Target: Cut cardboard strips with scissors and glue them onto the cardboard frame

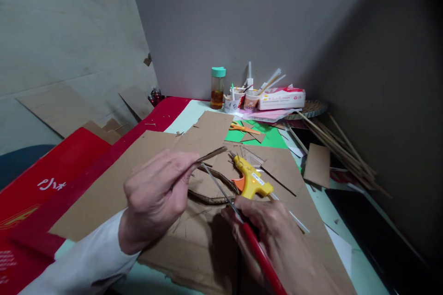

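Observation:
My left hand point(161, 191) is closed on a thin brown strip point(212, 153), whose end sticks out to the right past the fingertips. My right hand point(273, 235) is wrapped round a tool with a red handle point(260, 258). The tool's thin metal shaft point(219, 187) points up and left, and its tip is close to the strip by my left fingers. Beneath, a dark brown curved strip point(207, 200) rests on the cardboard point(187, 235). Just beyond my right hand lies a yellow glue gun point(252, 178) with an orange trigger and a clear glue stick.
Orange scissors point(245, 128) and cardboard scraps lie on a green sheet point(277, 136). Behind stand a bottle point(218, 90), paper cups point(251, 100) and a tissue pack point(282, 98). Sticks point(337, 150) and a black flat panel point(374, 239) are at right, a red box point(55, 179) at left.

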A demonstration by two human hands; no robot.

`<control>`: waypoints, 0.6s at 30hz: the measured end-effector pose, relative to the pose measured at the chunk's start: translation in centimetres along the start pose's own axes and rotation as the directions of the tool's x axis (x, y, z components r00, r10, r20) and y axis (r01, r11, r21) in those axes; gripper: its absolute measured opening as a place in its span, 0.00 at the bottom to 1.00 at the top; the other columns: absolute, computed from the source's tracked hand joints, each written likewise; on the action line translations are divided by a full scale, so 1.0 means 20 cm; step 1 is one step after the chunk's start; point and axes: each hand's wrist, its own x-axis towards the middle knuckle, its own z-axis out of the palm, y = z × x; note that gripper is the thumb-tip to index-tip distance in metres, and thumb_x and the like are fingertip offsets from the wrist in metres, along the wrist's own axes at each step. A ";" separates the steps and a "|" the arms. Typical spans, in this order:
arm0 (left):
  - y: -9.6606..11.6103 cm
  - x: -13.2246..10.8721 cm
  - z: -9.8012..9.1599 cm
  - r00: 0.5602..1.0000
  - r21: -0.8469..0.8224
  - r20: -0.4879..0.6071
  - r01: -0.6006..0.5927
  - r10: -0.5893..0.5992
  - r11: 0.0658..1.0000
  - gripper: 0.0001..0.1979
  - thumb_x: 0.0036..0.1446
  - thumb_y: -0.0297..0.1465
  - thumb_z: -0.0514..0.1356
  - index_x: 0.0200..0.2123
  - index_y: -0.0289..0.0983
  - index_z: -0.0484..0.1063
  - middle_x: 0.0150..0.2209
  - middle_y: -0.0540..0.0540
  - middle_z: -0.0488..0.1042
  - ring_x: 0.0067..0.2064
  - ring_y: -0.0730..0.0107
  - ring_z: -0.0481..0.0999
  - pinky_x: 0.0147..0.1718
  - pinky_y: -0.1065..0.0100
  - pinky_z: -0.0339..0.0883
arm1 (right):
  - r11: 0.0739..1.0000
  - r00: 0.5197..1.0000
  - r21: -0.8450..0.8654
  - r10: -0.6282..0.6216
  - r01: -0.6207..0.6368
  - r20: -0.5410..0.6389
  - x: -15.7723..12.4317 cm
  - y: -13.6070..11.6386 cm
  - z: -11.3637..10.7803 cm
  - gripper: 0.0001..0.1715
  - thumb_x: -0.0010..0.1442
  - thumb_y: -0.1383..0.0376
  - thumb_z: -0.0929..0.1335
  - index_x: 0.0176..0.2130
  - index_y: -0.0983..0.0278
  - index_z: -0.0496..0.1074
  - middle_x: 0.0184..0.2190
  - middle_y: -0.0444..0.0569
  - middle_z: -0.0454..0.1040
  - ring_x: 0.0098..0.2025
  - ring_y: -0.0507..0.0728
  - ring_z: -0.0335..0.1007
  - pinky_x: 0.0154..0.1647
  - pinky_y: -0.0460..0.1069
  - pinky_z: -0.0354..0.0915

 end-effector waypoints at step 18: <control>0.05 0.14 0.02 0.643 -0.655 0.357 0.689 -0.677 0.309 0.07 0.53 0.30 0.71 0.35 0.36 0.77 0.28 0.49 0.82 0.27 0.73 0.79 0.28 0.74 0.75 | 0.933 0.994 0.345 0.108 -0.104 0.005 0.01 -0.10 -0.06 0.09 0.64 0.58 0.67 0.36 0.60 0.74 0.20 0.43 0.73 0.21 0.55 0.71 0.22 0.46 0.64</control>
